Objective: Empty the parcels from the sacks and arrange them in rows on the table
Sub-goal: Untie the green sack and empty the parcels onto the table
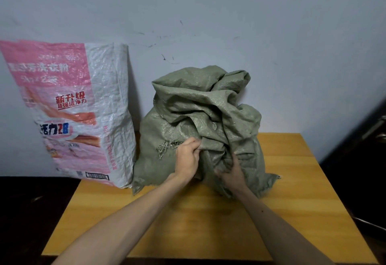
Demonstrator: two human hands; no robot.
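so, green sack (200, 122) stands on the wooden table (188, 223), bulging, its top crumpled and folded down over itself. pink and white sack (83, 108) upright just beside it at the left, leaning toward the wall, untouched. no parcels in view; they are presumably inside both sacks. table front bare.

left hand (187, 158) closed in a fist around a bunch of green fabric on the near face of the sack. right hand (231, 171) curled into the folds lower and to the right, fingers partly buried, gripping cloth as far as can be told.

step in hand, as judged: finding and opening the mouth of the green sack. task barely begun.

to do it well: work the folds apart until the hem shows, not just pull at bunched cloth. spread the mouth wide with both hands before tipping. tip toward the open front of the table, slowly, so parcels slide out and do not tumble off an edge. keep the pink and white sack from being knocked over. woven plastic is slippery; hold firm.
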